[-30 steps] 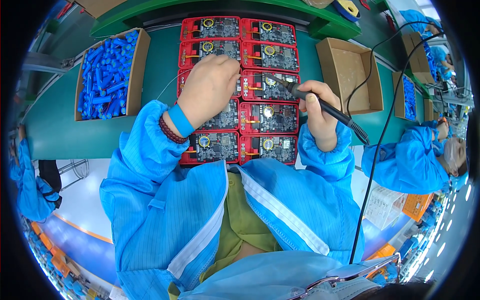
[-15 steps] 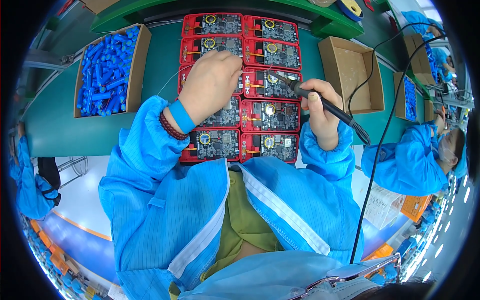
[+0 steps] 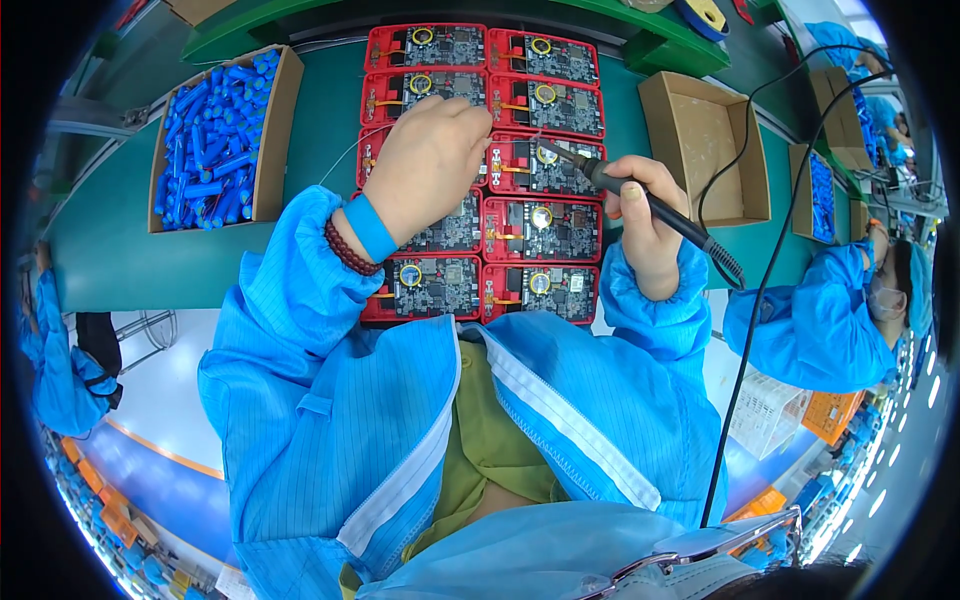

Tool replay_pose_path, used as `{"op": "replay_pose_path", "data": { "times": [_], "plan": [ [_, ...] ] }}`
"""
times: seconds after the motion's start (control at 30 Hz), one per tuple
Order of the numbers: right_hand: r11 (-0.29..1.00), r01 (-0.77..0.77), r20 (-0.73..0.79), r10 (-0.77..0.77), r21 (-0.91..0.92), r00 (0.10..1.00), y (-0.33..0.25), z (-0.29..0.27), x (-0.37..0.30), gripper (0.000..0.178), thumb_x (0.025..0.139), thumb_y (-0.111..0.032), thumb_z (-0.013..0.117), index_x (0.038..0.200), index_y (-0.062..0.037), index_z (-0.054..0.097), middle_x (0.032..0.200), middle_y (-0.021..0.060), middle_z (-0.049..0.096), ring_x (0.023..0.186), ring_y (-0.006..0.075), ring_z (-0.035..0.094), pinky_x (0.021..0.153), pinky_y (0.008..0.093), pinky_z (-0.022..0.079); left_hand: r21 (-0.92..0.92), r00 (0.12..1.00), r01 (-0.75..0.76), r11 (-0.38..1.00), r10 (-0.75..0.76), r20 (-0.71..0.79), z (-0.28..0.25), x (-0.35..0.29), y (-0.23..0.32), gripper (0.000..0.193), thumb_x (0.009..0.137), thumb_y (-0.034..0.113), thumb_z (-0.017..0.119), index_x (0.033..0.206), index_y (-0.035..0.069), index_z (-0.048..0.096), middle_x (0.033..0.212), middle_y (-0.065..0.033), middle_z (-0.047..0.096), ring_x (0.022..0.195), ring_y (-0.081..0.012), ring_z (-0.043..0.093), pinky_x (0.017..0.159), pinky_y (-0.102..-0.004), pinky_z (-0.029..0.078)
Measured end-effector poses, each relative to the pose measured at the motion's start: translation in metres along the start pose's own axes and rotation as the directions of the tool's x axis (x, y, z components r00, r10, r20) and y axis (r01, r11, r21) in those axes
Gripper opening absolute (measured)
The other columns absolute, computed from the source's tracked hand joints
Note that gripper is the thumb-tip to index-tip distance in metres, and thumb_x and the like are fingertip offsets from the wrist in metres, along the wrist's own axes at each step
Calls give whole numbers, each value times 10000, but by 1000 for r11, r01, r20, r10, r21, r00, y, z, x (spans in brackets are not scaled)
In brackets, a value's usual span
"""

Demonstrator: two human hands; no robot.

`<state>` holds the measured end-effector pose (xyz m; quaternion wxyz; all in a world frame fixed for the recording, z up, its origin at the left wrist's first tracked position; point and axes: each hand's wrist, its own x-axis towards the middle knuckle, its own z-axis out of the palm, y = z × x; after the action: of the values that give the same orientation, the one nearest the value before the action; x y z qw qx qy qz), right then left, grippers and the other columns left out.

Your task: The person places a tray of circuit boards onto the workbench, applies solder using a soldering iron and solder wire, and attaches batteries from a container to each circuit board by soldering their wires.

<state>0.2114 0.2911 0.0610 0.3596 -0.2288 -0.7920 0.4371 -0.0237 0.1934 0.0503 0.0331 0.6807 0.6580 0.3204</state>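
Observation:
My right hand (image 3: 648,225) grips a black soldering iron (image 3: 672,218) like a pen. Its tip points left, over a circuit board in an open red case (image 3: 575,180) in the middle row of the right column, close to a round coin-shaped part (image 3: 547,154). My left hand (image 3: 428,155) is closed in a pinch above the left column, covering part of the boards there. Thin solder wire (image 3: 345,157) runs into it from the left, and a fine end comes out toward the iron's tip. Whether the tip touches anything is too small to tell.
Several more red cases with boards (image 3: 540,235) lie in two columns on the green table (image 3: 320,130). A cardboard box of blue cylindrical batteries (image 3: 210,150) stands left, an open cardboard box (image 3: 700,150) right. The black cable (image 3: 745,370) hangs at right, near a co-worker (image 3: 815,320).
My left hand has shifted very slightly right and up. The iron stays over the same board with only a tiny shift. The co-worker at the right has raised an arm.

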Motion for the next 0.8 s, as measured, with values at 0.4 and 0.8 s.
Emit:
{"op": "replay_pose_path", "data": {
  "times": [0.4, 0.8],
  "plan": [
    [1000, -9, -3, 9, 11, 1000, 1, 0, 0, 146, 873, -97, 580, 968, 10, 612, 800, 78, 619, 651, 124, 543, 591, 257, 433, -5, 1000, -9, 1000, 9, 3, 1, 1, 1, 58, 810, 63, 595, 829, 8, 589, 819, -133, 581, 808, -336, 548, 728, -425, 458],
    [1000, 7, 34, -7, 2, 999, 1, 0, -2, 168, 889, -134, 581, 968, 11, 611, 773, 75, 606, 637, 127, 544, 579, 262, 429, 9, 1000, -18, 1000, 18, 18, 3, 2, 2, 62, 815, 71, 601, 829, 11, 596, 816, -131, 585, 813, -337, 547, 736, -427, 456]
  ]
}}
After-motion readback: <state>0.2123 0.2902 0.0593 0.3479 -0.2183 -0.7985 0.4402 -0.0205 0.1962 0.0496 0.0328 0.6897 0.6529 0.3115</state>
